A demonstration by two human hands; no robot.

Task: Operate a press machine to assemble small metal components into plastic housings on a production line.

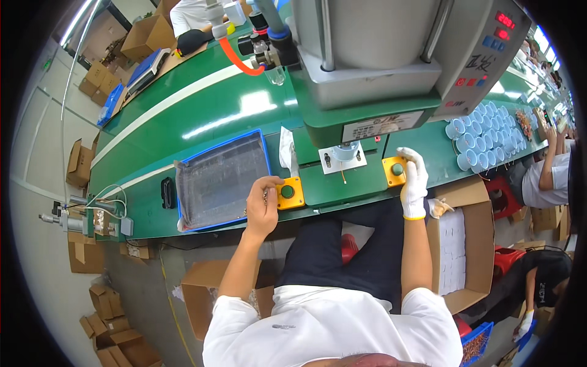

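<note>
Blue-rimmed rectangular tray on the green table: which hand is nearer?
Left. The bare left hand is beside the near right corner of the tray, at a yellow button box; the white-gloved right hand is farther right, at another button box.

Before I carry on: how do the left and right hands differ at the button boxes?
The left hand is bare; the right hand wears a white glove. The left hand is at the left side of its yellow button box, the right hand at the right side of the other box. Both boxes have a green button.
</note>
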